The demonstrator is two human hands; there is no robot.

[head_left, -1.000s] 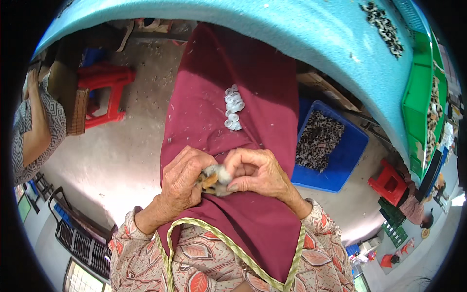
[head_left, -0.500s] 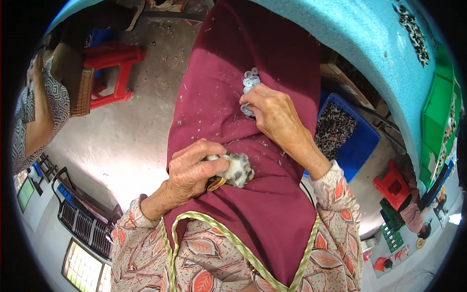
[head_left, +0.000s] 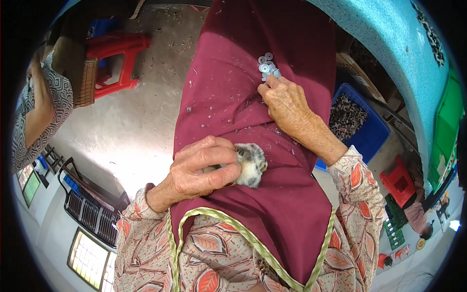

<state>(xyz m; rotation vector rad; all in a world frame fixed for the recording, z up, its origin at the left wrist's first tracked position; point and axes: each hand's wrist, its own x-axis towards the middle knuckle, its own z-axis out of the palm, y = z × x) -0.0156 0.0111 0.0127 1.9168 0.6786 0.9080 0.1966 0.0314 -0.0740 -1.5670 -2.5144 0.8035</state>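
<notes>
My left hand (head_left: 202,168) is closed around a small fuzzy plush piece (head_left: 253,164), white with grey, black and tan patches, resting low on my lap. Its far part is hidden under my fingers. Farther up the maroon apron (head_left: 219,97), a little pile of translucent white plastic washers (head_left: 265,68) lies on the cloth. Bent over the pile's near edge is my right hand (head_left: 289,100). Its fingers are drawn together and its fingertips are partly hidden, so what they pinch does not show.
A blue crate (head_left: 372,134) of small black and white pieces stands right, below a light-blue tabletop (head_left: 379,36) with a green tray (head_left: 445,129). Red stools (head_left: 124,63) (head_left: 399,182) stand on both sides. Another person's arm (head_left: 41,104) shows far left. Lint dots my apron.
The whole view has shifted a little. The plush piece has turned in my left hand, and a tan flap below it is now hidden. My right hand stays by the washers.
</notes>
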